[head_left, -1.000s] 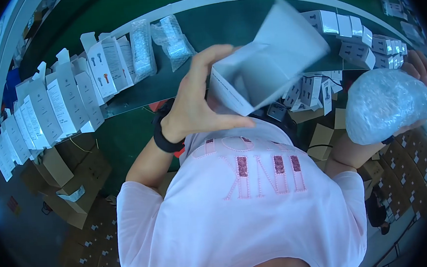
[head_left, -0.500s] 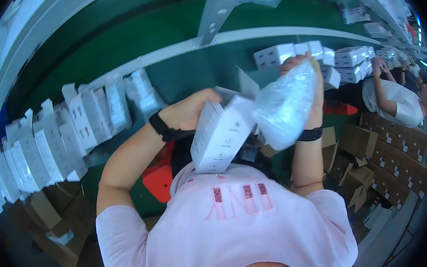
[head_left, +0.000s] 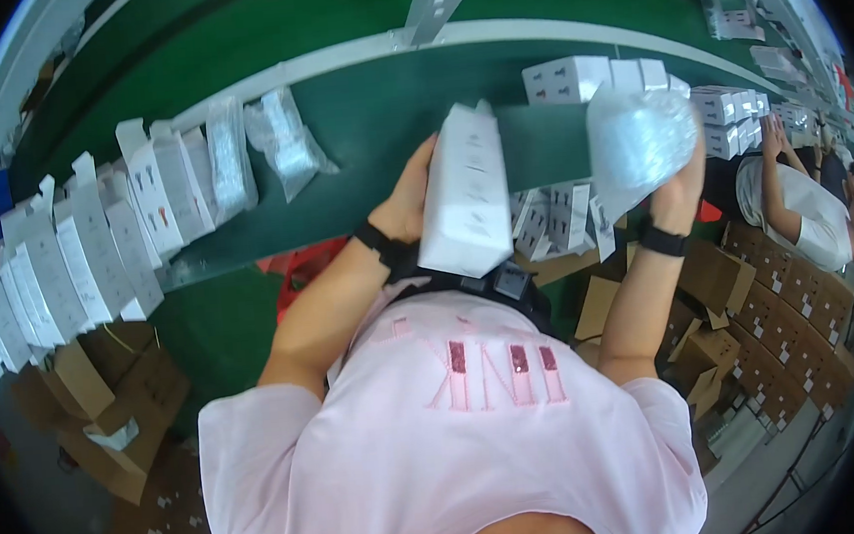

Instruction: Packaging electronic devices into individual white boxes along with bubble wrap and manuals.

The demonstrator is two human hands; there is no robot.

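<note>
My left hand grips the left side of a white cardboard box, which is tilted with its far end over the green bench. Small flap edges show at that far end; whether it is open I cannot tell. Off to the right, my right hand is wrapped round the right side of a bubble-wrapped package, held apart from the box. The wrap is blurred, and what lies inside does not show. Some of the right fingers are hidden behind it.
Several white boxes with raised flaps line the left, beside two bubble-wrapped packages. White boxes sit at the bench's right, with others below. Brown cartons stand on both sides. Another person works at far right.
The white box has gone from close to my chest out toward the bench and turned more upright in view. The bubble-wrapped package has moved right, away from the box.
</note>
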